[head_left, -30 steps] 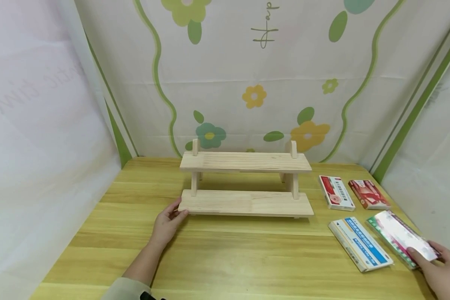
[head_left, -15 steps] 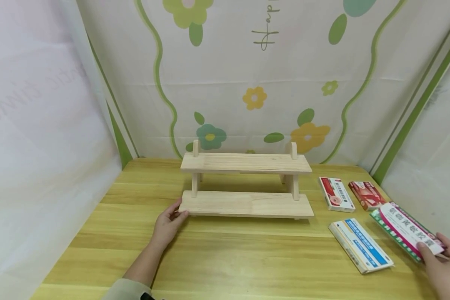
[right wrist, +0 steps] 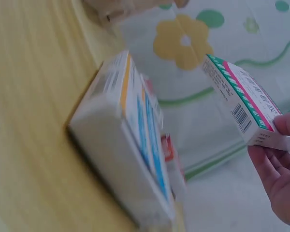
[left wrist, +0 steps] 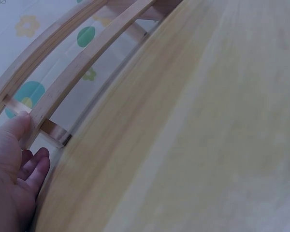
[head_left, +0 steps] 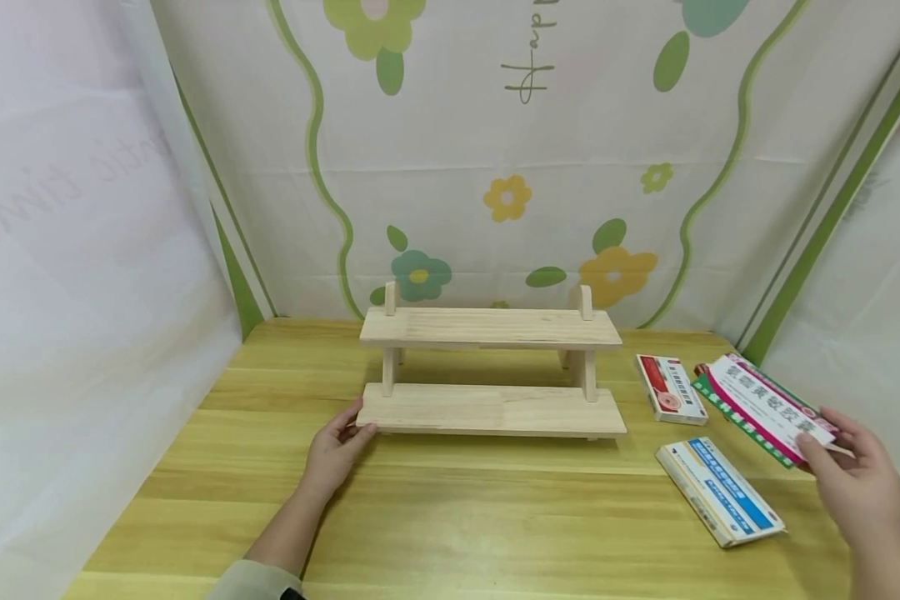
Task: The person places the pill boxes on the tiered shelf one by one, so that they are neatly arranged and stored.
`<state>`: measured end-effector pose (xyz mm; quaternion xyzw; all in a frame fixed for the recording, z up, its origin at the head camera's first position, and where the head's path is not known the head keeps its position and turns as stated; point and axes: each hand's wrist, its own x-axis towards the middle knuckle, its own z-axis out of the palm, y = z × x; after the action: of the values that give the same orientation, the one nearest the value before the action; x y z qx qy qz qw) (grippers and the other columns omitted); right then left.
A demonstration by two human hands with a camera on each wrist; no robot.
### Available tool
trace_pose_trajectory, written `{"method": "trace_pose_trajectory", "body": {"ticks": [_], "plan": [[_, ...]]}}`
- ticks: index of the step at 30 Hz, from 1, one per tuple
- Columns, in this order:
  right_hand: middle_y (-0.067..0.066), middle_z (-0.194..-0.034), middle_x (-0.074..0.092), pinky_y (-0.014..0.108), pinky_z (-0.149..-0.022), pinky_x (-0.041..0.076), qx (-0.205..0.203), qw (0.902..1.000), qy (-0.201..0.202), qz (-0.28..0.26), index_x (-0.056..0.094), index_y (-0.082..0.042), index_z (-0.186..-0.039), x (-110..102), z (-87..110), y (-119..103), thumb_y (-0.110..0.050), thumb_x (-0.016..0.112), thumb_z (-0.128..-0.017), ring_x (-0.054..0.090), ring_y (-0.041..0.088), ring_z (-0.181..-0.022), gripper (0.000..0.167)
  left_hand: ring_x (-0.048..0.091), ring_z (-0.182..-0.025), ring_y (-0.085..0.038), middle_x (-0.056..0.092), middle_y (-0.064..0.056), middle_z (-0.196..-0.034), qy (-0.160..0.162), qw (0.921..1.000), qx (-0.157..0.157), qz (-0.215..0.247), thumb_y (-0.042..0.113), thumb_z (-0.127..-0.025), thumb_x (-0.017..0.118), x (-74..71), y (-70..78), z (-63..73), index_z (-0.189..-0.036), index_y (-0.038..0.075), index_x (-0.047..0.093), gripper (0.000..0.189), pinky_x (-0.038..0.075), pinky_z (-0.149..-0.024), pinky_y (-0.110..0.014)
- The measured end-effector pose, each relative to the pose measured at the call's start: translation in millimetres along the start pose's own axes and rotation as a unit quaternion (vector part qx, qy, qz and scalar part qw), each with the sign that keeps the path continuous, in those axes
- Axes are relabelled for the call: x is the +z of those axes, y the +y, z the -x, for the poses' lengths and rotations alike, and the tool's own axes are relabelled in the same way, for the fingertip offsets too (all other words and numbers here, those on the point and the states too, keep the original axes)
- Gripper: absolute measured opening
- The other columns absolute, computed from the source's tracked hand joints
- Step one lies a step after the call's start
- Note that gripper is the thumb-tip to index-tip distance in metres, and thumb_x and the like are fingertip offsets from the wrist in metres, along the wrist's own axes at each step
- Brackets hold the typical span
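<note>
My left hand [head_left: 333, 457] holds the left end of the lower board of a two-tier wooden shelf [head_left: 435, 408]. In the left wrist view the thumb lies against the board [left wrist: 70, 79] and the other fingers are below it. My right hand [head_left: 862, 483] pinches the near end of a white, green and pink medicine box [head_left: 761, 404], thumb on its printed face. That box is up off the table; the right wrist view shows its barcode side. It mostly covers a red medicine box [head_left: 701, 369] behind it in the head view.
A blue and white medicine box [head_left: 720, 490] lies flat at the right, near the held one. Farther back, a red and white medicine box [head_left: 671, 389] lies right of the shelf. Printed cloth [head_left: 457, 125] encloses the wooden table [head_left: 450, 517] at the back and sides.
My right hand has lifted the green and pink medicine box off the table and carried it away from me and leftward. My left hand stays on the shelf.
</note>
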<state>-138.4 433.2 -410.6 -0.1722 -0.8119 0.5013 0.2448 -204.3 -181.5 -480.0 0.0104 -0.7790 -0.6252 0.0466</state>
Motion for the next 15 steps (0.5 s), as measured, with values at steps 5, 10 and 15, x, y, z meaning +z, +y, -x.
{"method": "trace_pose_trajectory", "body": {"ticks": [5,10,15], "plan": [[-0.019,-0.098,0.054,0.01,-0.059,0.053,-0.044,0.9867,-0.071,-0.139,0.056,-0.027,-0.131,18.3,-1.6,-26.1,-0.002,0.061,-0.094,0.061,-0.011,-0.075,0.045,0.057,-0.114,-0.018,0.042,-0.018,-0.152,0.003,1.0,-0.001,-0.006,0.021,-0.094,0.067,-0.2,0.2,0.9,-0.146,0.004,0.045,0.058,0.046,-0.084,-0.006],[-0.018,-0.098,0.058,0.012,-0.059,0.054,-0.034,0.9782,-0.112,-0.172,0.056,-0.03,-0.122,36.5,-3.5,-51.8,-0.004,0.065,-0.092,0.062,-0.009,-0.076,0.041,0.056,-0.119,-0.028,0.044,-0.019,-0.15,0.004,1.0,0.0,-0.006,0.02,-0.094,0.067,0.7,0.4,0.6,-0.145,0.004,0.046,0.058,0.045,-0.084,-0.006],[-0.022,-0.098,0.057,0.011,-0.059,0.053,-0.02,0.9818,-0.13,-0.137,0.054,-0.033,-0.125,53.9,-6.2,-75.4,-0.014,0.069,-0.092,0.06,-0.01,-0.078,0.041,0.056,-0.12,-0.029,0.045,-0.019,-0.15,0.005,1.0,0.002,-0.003,0.018,-0.094,0.067,0.6,0.1,0.1,-0.145,0.003,0.045,0.057,0.046,-0.084,-0.006]]}}
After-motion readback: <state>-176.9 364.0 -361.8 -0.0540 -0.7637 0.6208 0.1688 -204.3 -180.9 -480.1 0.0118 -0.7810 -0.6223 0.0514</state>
